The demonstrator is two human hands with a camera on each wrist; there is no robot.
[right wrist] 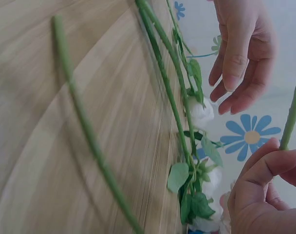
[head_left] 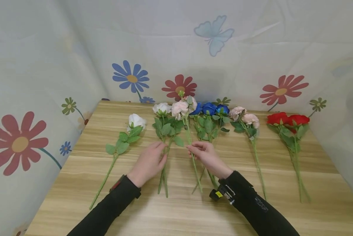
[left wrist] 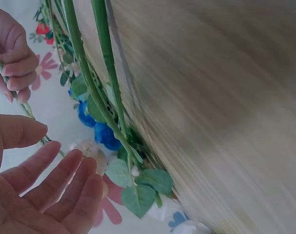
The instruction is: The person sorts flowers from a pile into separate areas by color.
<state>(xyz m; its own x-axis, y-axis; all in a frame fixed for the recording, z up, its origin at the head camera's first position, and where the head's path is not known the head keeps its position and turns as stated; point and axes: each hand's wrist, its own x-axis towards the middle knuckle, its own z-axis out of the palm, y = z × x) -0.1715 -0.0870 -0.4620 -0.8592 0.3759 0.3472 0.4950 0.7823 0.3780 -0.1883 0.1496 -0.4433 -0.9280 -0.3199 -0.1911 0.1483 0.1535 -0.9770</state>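
Note:
My right hand [head_left: 209,158] pinches the green stem of a pale pink flower [head_left: 180,109] between thumb and fingers. That flower is lifted over the table, its bloom toward the backdrop and its stem slanting down toward me. In the right wrist view the pinched stem [right wrist: 295,105] rises from the fingertips. My left hand [head_left: 149,163] hovers over the stems of the white roses [head_left: 161,108], and its relaxed fingers [left wrist: 72,187] hold nothing in the left wrist view. Blue roses [head_left: 209,108] lie behind the right hand, their stems partly hidden by it.
On the wooden table [head_left: 85,157], a single white rose [head_left: 136,122] lies at left. Pink flowers [head_left: 248,119] and red roses [head_left: 288,119] lie at right. A white backdrop [head_left: 164,42] printed with flowers stands behind the table and along its sides.

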